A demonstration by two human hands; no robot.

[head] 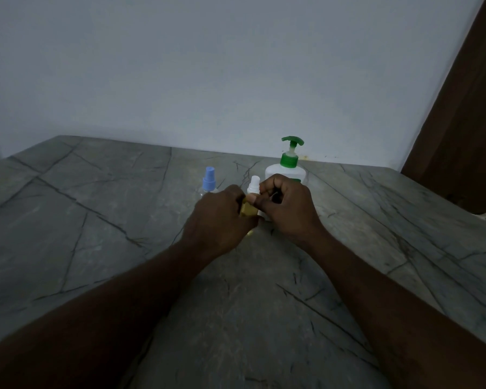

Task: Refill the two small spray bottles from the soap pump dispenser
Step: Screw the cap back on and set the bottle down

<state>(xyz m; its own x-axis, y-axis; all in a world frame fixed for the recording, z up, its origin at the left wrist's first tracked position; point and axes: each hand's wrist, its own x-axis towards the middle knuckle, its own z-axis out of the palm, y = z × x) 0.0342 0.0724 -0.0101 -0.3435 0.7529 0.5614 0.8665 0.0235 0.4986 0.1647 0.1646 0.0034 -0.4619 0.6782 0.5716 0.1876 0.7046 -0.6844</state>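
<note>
Fingers of the left hand are curled round the yellowish body of the white-topped spray bottle, gripping it so that only a strip of the body shows between the two hands. The right hand has its fingers curled too. Its thumb and forefinger pinch the same bottle just under the white top, and the other fingers fold toward the palm. This bottle is held upright just in front of the soap dispenser, so near that the right hand's knuckles cover the dispenser's lower half. Whether the bottle's base rests on the table is hidden by the hands. The soap dispenser is a white bottle with a green collar and a green pump head, standing upright. A green patch of label peeps out above the right hand, but its words are too small and dim to read, so the brand cannot be told. To the left of the dispenser, a little apart from it, stands the blue-topped spray bottle, upright, its clear body partly behind the left hand. By count: two small spray bottles, one soap dispenser, two hands. The table is grey and stone-patterned, veined with dark lines. Behind the dispenser rises a plain pale wall, and well to the dispenser's right a brown panel fills the upper corner of the view.
</note>
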